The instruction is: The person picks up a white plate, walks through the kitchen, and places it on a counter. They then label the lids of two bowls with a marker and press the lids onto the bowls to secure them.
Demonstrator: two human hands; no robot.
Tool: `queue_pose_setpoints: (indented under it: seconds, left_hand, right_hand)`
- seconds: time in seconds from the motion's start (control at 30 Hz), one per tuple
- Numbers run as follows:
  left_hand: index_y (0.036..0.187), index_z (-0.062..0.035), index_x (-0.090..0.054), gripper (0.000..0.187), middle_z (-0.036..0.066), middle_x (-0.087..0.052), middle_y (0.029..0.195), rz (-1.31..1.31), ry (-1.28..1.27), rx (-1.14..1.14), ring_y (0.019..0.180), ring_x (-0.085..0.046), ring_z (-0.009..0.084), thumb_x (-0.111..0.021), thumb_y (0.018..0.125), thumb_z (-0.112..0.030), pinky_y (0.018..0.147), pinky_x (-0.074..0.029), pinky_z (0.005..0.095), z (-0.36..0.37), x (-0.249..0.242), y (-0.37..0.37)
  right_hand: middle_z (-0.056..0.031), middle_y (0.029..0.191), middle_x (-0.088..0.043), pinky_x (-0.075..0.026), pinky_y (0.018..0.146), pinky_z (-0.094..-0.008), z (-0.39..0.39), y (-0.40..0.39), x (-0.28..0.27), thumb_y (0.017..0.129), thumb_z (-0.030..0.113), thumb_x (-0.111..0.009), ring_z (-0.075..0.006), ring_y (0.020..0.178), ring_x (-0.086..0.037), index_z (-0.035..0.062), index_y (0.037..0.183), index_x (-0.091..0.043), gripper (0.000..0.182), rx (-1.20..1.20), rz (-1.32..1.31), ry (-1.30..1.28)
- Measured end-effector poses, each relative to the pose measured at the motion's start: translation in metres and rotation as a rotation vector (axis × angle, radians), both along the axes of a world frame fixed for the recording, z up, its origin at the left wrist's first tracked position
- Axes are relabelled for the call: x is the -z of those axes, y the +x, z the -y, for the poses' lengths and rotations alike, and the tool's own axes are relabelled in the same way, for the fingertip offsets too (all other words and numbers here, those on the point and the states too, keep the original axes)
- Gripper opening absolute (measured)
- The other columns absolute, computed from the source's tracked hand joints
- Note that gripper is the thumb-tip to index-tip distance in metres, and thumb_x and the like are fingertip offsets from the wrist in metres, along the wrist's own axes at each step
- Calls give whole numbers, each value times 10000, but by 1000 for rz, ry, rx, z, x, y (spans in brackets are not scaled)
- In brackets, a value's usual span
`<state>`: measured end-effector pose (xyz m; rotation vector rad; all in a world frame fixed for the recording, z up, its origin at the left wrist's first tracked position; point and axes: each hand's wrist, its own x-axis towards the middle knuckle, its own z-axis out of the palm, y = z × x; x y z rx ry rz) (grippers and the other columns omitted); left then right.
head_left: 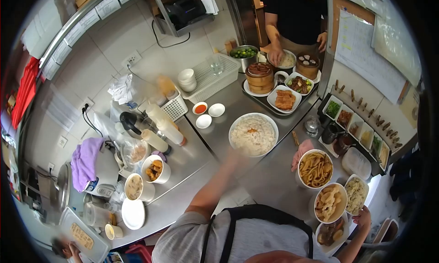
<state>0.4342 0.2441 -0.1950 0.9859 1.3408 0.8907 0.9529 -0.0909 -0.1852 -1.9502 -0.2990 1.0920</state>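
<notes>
My left hand (237, 160), smeared by motion, is over the steel counter at the near rim of a large white bowl (231, 139) of pale, porridge-like food with an orange garnish. Its fingers cannot be made out. Far to the right, my right hand (363, 218) has its fingers curled at the near end of an oblong takeaway container (356, 194) of rice. Beside that container are round tubs of brown noodles (315, 168), of pale folded pieces (330, 202) and of dark food in broth (331, 233).
A tray (279, 108) at the back holds steamers and dishes. Near it, another person's hand (276, 55) is at a bowl. Small dishes (216, 110) and squeeze bottles (170, 132) stand left of centre. A garnish rack (361, 130) lines the right wall; tubs (155, 168) stand left.
</notes>
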Motion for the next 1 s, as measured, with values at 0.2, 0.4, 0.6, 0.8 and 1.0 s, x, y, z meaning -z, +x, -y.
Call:
queue_pose_setpoints:
  seconds: [0.2,0.4,0.6,0.8,1.0]
  left_hand:
    - [1108,-88,-248,297,98,-555,761,107,-68,-57,527,-558,144,-336,828,-132,412,-428,217,1,-9,0]
    - [1116,-81,-249,319,104,-562,761,39,-83,-53,496,-556,144,-330,808,-92,382,-425,218,1,-14,-10]
    - [1111,-73,-279,334,105,-575,772,17,-137,-57,487,-564,148,-360,787,-87,374,-428,220,19,-43,-30]
    - [1091,-75,-295,315,99,-575,776,27,-149,-57,502,-567,150,-362,783,-92,397,-433,227,24,-49,-45]
    - [1085,-83,-293,297,92,-570,768,9,-151,-150,516,-564,151,-340,793,-104,420,-435,236,19,-19,-51]
  right_hand:
    - [-70,628,-559,-344,306,-211,2,8,7,685,53,-374,-133,386,-498,48,1093,-430,412,17,-34,33]
    - [-58,619,-550,-343,293,-221,-1,2,0,680,53,-355,-137,368,-491,64,1080,-448,411,48,-31,6]
    - [-82,672,-577,-341,314,-212,-6,3,-4,628,41,-345,-139,392,-505,51,1060,-451,445,-20,-8,-44]
    - [-50,574,-538,-355,304,-221,-12,0,-6,627,52,-350,-134,365,-491,52,962,-497,366,-27,72,-99]
    - [-53,588,-540,-374,328,-232,-6,11,2,642,66,-348,-130,392,-504,66,953,-501,346,-47,7,-62]
